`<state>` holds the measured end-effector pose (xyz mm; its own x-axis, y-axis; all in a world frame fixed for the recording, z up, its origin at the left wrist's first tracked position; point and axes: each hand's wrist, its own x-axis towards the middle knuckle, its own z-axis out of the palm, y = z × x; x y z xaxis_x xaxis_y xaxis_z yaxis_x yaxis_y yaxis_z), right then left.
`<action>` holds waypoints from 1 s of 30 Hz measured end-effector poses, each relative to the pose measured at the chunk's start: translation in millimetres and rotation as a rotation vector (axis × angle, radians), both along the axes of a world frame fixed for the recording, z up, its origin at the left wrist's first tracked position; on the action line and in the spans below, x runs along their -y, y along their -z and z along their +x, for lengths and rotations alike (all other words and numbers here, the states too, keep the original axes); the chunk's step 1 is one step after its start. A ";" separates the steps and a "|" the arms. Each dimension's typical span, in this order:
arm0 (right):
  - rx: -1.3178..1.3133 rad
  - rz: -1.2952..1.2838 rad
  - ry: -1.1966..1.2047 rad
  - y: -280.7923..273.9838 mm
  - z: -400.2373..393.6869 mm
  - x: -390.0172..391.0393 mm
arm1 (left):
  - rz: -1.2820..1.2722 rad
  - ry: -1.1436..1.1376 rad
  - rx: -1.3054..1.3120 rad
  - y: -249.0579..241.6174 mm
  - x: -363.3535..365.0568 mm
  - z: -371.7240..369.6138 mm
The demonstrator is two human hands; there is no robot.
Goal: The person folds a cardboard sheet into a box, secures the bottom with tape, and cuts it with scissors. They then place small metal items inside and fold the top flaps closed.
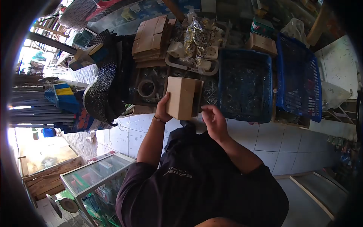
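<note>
Gripping cardboard box (181,97) with left hand (162,109) | right hand (212,118) loosely curled, empty | box unmarked; shirt lettering (178,172) unreadable

1. lit by daylight from the left edge of the frame, blown out to white at upper left and mid-left.
2. dim and murky toward the upper right and lower right.
3. heavy fisheye bending throughout, with a black vignette curving round both sides.
4. fairly sharp at centre, soft and smeared near the rim.
5. pale glare on the glass cabinet (99,174) at lower left.
6. dark shirt (204,189) at bottom centre nearly without detail.
</note>
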<state>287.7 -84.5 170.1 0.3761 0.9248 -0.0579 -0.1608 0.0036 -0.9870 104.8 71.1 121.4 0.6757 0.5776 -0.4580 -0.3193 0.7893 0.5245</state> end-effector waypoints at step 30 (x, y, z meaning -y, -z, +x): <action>1.305 -0.303 -0.163 -54.7 -80.2 -95.5 | -0.413 0.528 0.248 59.3 -89.6 -9.5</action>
<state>207.5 11.0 224.8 0.2011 0.9784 0.0470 0.9104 -0.1690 -0.3775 95.2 160.8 62.2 0.9300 -0.0428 -0.3651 0.0889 0.9899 0.1105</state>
